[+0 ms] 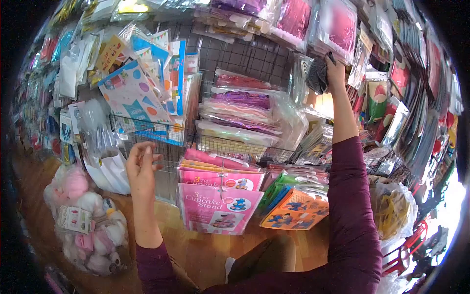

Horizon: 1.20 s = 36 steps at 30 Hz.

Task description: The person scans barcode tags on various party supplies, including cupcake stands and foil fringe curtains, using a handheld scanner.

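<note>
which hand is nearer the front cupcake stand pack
Left. The left hand is above and left of the front pack, not touching it; the right hand is farther off, up to the right, holding a dark grey item.

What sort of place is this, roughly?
Probably a party-supply shop: pink Cupcake Stand packs, stacked plastic packets and the wire display grid behind those packets point that way.

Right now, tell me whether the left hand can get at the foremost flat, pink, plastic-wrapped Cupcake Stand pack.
Probably yes: the left hand looks empty near the flat pink Cupcake Stand pack, and nothing covers its front.
</note>
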Each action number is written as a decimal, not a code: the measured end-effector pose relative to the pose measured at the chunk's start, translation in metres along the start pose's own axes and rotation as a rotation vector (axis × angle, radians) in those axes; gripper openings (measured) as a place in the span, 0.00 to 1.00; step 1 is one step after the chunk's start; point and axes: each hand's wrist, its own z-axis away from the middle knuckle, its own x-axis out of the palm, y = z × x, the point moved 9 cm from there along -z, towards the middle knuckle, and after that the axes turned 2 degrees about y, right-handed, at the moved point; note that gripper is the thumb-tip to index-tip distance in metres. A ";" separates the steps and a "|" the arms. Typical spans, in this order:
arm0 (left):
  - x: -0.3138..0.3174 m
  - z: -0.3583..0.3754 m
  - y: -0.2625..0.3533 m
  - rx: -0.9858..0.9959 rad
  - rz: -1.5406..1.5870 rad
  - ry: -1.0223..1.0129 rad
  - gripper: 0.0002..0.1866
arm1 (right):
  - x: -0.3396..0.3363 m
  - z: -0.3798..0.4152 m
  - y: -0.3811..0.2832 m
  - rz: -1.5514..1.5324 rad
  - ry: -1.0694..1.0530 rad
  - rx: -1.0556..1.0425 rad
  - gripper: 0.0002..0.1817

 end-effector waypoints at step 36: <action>-0.017 -0.007 -0.003 -0.010 -0.032 0.048 0.09 | -0.109 0.124 -0.137 -0.439 0.386 -0.355 0.09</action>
